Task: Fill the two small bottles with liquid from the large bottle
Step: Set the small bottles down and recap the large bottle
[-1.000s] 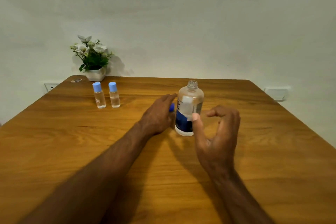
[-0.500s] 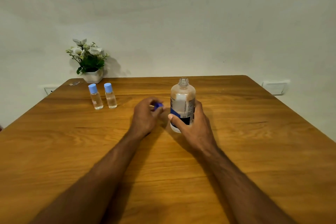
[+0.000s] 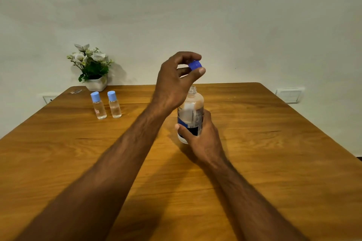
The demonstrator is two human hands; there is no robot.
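Observation:
The large clear bottle (image 3: 191, 112) with a blue and white label stands upright on the wooden table (image 3: 264, 152), its neck uncapped. My right hand (image 3: 201, 137) grips its lower half. My left hand (image 3: 174, 82) is raised just above the bottle's mouth, pinching a dark blue cap (image 3: 195, 64) between thumb and fingers. Two small clear bottles with light blue caps, one (image 3: 98, 106) to the left of the other (image 3: 114, 104), stand side by side at the far left of the table, capped and holding clear liquid.
A white pot of white flowers (image 3: 91, 68) stands at the table's far left corner, behind the small bottles. A small scrap (image 3: 76, 91) lies beside it. Wall sockets (image 3: 290, 95) sit on the wall at right and left.
My left hand has lifted the blue cap from table level up to above the large bottle's mouth. My right hand, open a second ago, has closed around the bottle and stayed there.

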